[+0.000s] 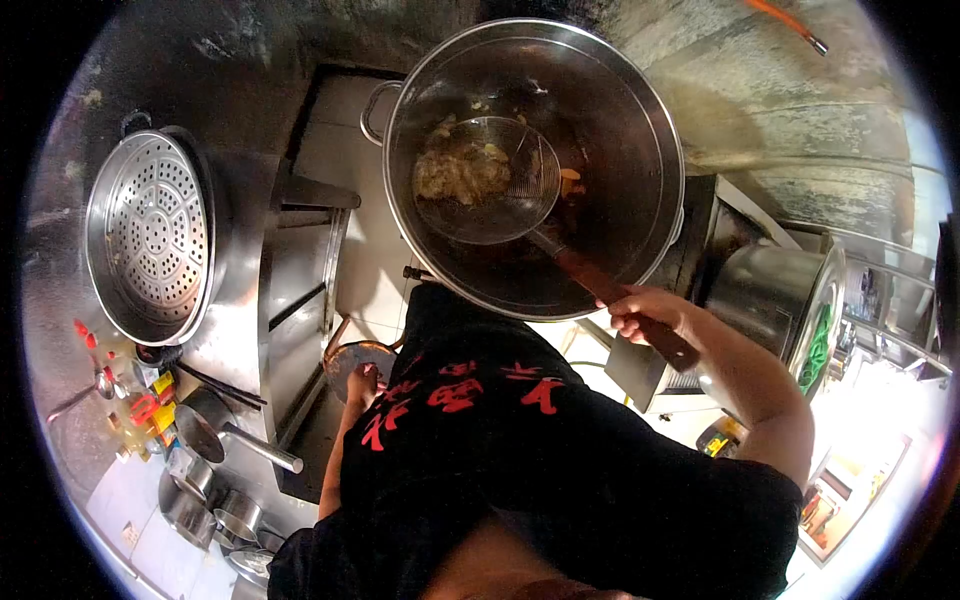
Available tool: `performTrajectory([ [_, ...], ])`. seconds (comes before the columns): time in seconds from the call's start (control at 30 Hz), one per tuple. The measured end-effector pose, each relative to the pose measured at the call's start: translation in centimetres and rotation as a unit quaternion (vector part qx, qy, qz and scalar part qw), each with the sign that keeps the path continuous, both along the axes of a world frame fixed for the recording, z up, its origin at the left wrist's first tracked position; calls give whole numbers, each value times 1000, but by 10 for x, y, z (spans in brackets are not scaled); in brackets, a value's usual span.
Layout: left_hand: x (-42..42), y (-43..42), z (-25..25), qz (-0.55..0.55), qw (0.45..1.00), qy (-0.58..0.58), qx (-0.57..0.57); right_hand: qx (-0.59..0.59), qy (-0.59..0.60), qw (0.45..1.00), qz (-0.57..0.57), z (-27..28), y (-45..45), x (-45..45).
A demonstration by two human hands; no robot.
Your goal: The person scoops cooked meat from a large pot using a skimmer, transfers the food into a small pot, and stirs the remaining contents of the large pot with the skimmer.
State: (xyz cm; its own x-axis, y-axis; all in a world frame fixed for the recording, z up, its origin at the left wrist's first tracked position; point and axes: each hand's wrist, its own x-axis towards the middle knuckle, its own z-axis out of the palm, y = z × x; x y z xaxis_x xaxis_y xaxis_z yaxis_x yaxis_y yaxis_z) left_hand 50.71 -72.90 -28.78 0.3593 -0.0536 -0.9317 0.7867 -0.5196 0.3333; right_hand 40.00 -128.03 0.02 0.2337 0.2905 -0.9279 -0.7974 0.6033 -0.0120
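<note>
From where I stand, the big round stainless-steel pot with a loop handle (628, 75) is the landmark, in front of the person in the black shirt with red lettering (500, 470). The right hand (650, 312) is on the near right side of that pot, its fingers wrapped around the reddish-brown wooden handle (590, 275) of a round wire-mesh strainer (537, 185). The handle slants across the pot's near rim, and its butt end sticks out past the hand. The strainer's bowl is within the pot's mouth, left of its middle, and a clump of pale yellowish-brown bits (460, 172) shows in it. A few orange-brown pieces (571, 182) show just right of the mesh.

The left hand (364, 382) is low beside the shirt, nearer the person than the pot, over the edge of a round brown disc-like seat (350, 362). Its fingers look curled; whether they touch the seat or pinch anything, I can't tell.

Left of the pot, a round perforated steel steamer tray (156, 228) rests on the metal tabletop (232, 300). Nearer the person on that side is a small long-handled saucepan (203, 425). Right of the pot stands another large steel pot (755, 295), something green on its far side.
</note>
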Motion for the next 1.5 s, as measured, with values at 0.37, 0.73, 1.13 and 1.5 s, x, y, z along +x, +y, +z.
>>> performTrajectory([
  [0.37,26,-30,58,-193,971,-144,-13,-105,-94,986,-87,-17,47,-5],
  [0.73,45,-11,20,-316,925,-199,-64,-123,-119,978,-124,83,87,-96],
  [1.13,85,-6,-21,-658,599,-457,1,-74,-108,977,-167,62,121,-40],
  [1.5,87,6,-59,-616,682,-390,-45,265,-91,833,-478,40,149,-9],
])
